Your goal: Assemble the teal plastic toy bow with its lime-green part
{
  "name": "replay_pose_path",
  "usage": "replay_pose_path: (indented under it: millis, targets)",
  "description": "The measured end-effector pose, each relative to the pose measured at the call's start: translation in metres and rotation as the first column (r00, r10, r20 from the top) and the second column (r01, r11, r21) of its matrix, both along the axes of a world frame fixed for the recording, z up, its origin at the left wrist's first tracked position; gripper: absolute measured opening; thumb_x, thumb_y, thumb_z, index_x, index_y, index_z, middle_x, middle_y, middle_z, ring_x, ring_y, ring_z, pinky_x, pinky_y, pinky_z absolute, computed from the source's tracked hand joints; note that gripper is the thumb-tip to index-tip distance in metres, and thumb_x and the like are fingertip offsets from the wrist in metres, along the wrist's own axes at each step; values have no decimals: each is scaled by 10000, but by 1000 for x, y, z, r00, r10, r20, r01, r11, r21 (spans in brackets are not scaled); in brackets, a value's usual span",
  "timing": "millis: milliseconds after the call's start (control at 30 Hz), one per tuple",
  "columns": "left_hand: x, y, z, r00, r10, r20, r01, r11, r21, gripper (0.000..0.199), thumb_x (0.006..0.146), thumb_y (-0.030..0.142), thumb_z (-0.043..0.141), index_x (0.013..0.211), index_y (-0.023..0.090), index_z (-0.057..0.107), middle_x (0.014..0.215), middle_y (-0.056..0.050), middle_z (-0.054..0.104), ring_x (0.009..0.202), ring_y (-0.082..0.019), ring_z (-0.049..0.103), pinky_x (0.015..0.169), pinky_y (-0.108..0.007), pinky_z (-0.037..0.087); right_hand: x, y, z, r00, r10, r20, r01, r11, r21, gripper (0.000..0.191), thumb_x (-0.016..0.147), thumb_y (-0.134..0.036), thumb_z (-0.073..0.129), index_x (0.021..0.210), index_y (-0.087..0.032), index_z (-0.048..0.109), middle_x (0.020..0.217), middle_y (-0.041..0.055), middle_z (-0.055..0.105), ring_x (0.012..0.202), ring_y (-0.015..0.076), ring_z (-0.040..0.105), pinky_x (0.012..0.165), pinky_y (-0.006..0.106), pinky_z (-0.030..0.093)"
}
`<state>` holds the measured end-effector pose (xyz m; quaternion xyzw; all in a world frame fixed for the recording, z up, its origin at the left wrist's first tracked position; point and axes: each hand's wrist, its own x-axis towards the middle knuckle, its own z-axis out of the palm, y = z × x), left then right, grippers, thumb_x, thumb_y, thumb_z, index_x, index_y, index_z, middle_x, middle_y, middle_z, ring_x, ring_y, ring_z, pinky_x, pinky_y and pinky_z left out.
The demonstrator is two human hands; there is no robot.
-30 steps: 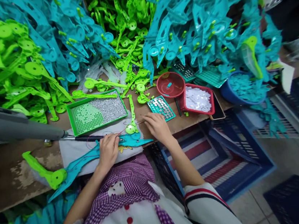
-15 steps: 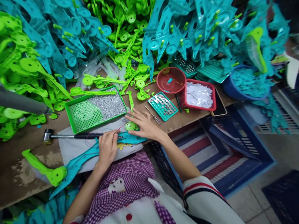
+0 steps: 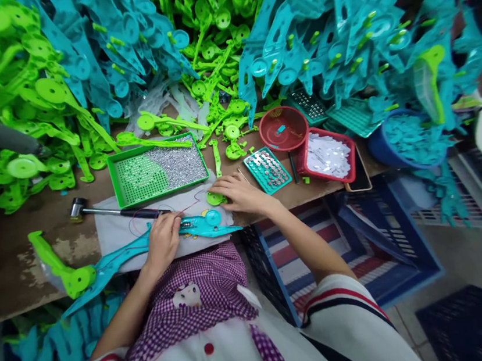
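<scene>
A long blue plastic arm (image 3: 122, 255) lies slantwise at the table's front edge, with a green plastic arm (image 3: 65, 272) joined at its left end. My left hand (image 3: 163, 237) is closed on the blue arm near its middle. Small metal pieces (image 3: 186, 224) sit in a slot just right of those fingers. A thin red wire (image 3: 191, 204) runs from my left hand toward the right one and loops to the left. My right hand (image 3: 245, 194) has its fingers and thumb about a round green plastic part (image 3: 216, 199) on a grey cloth (image 3: 110, 237).
Behind the hands stands a green tray (image 3: 138, 205) of small metal pieces; a hammer (image 3: 108, 212) lies before it. To the right are a teal tray (image 3: 267, 169), a red bowl (image 3: 284, 128) and a red basket (image 3: 328, 155). Blue and green parts are heaped at the back.
My right hand has moved off the blue arm's right end onto the round green part. The blue arm's round end is now uncovered. The left hand keeps its hold.
</scene>
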<state>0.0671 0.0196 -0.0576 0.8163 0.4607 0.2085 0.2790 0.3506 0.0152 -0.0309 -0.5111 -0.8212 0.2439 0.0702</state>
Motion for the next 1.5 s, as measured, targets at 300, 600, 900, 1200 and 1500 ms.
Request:
replay_pose_path:
  millis: [300,600,900,1200,1500]
  targets:
    - [1,1,1,1000,11,-7,-11,1000,-12,384,1026,350,330,1010,209,687,973,-58,728,974,-220,612,848,-362,458,-16,-26,6,981,15,-194,-26,998,-50,445,919,-416,571,1304,-193,578,1230,115,646,1188,253,536,1044,449,258]
    - [2,2,3,1000,-6,-12,6,1000,-8,391,1025,346,328,1035,197,689,986,-67,729,980,-227,609,872,-364,453,-21,-25,24,997,-8,-81,-3,992,-130,355,902,-332,604,1237,-216,599,1217,106,658,1166,277,539,1039,526,248]
    - [2,3,0,999,-5,-39,3,999,-36,391,1022,354,329,1006,213,694,983,-58,727,985,-223,603,898,-367,455,-29,-27,17,999,8,-53,-18,982,-190,370,885,-224,620,1255,-220,598,1216,106,656,1213,288,536,1050,553,283]
    - [2,-5,25,983,-161,-89,171,978,120,308,1006,277,388,1122,216,667,1197,-93,693,1089,-247,595,924,-404,465,-40,-45,29,933,-250,-260,273,960,56,650,868,-504,639,1437,-240,466,1552,145,414,1467,294,319,1140,524,254]
    - [-7,18,74,973,-201,-112,195,979,-56,371,1023,390,337,940,237,664,867,-21,741,780,-181,688,670,-264,473,-36,-48,31,587,-374,-718,172,924,-341,388,937,-527,512,842,-187,673,849,53,742,811,171,685,793,330,513]
